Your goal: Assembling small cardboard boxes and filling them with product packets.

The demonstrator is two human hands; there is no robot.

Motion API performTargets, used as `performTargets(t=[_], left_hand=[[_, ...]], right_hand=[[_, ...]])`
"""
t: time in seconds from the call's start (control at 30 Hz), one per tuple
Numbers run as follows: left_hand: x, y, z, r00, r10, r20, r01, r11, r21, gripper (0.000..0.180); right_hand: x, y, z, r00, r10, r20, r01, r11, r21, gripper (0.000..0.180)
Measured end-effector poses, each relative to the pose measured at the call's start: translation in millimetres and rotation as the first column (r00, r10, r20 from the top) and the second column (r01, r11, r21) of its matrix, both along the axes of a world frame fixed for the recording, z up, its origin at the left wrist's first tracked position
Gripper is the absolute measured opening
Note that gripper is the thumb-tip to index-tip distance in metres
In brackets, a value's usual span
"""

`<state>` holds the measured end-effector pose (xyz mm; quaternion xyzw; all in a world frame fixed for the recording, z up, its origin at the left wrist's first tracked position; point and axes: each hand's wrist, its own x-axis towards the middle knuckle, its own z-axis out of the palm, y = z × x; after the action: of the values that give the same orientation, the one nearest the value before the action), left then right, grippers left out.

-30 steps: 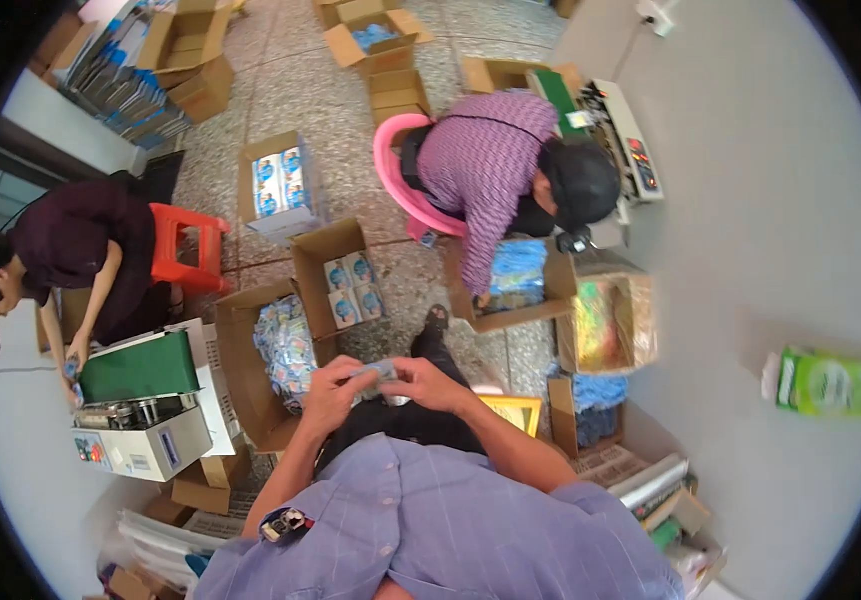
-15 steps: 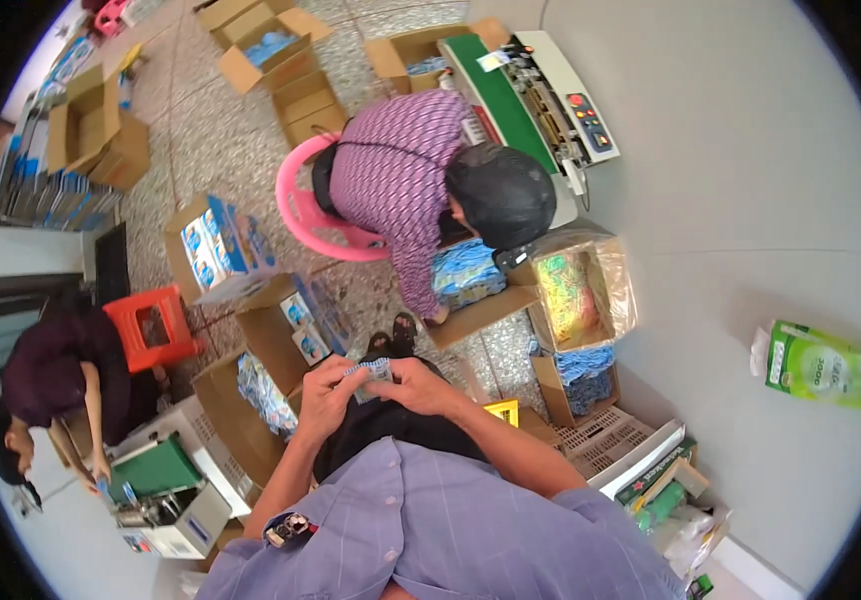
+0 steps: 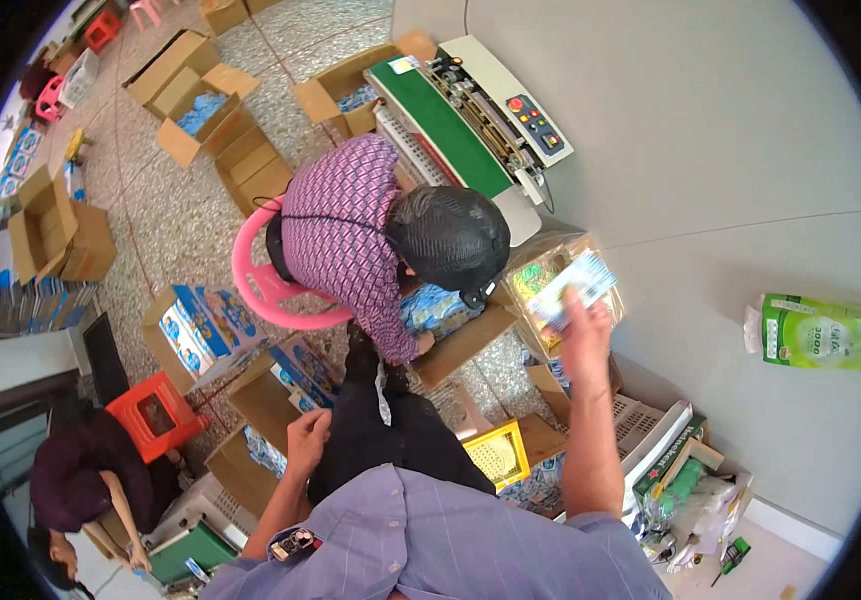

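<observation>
flat blue-and-white packet (image 3: 583, 283) above plastic-lined brown carton (image 3: 617, 305), not yet released.
right hand (image 3: 586, 340) pinches it, fingers nearly closed; left hand (image 3: 307, 440) half-curled, contents unclear.

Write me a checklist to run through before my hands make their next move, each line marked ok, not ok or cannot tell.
1. Right hand has the flat blue-and-white packet: ok, it is at the fingers.
2. Packet lined up with the plastic-lined box: ok, it appears over it in this view.
3. Full view into that box: not ok, packet and hand cover part of it.
4. Packet clear of the box's contents: cannot tell, the height does not show.
5. Co-worker's hand out of the way: ok, it is at another box.
6. Left hand empty: cannot tell, its fingers are curled.
</observation>
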<state>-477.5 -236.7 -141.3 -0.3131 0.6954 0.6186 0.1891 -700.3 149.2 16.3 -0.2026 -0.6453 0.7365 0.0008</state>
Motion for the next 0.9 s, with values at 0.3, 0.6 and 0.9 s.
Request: performTargets(t=[0.3,0.6,0.9], left_hand=[[-14.3,-16.0,-81.8,0.939,-0.332,0.095,0.345,0.894,-0.288,0.03],[-28.1,29.5,-81.5,0.519,-0.601,0.607,0.825,0.539,-0.171,0.106],[-43.9,155.0,-182.8,0.191,-0.421,0.887,0.977,0.165,-0.133,0.152]], right_hand=[[-136.2,106.2,-193.9,0.952,-0.18,0.247,0.229,0.955,-0.188,0.025],[-237.2,84.1,-336.8,0.943,-0.111,0.313,0.208,0.932,-0.298,0.027],[-324.2,100.8,-430.0,0.956,-0.225,0.188,0.289,0.832,-0.474,0.026]])
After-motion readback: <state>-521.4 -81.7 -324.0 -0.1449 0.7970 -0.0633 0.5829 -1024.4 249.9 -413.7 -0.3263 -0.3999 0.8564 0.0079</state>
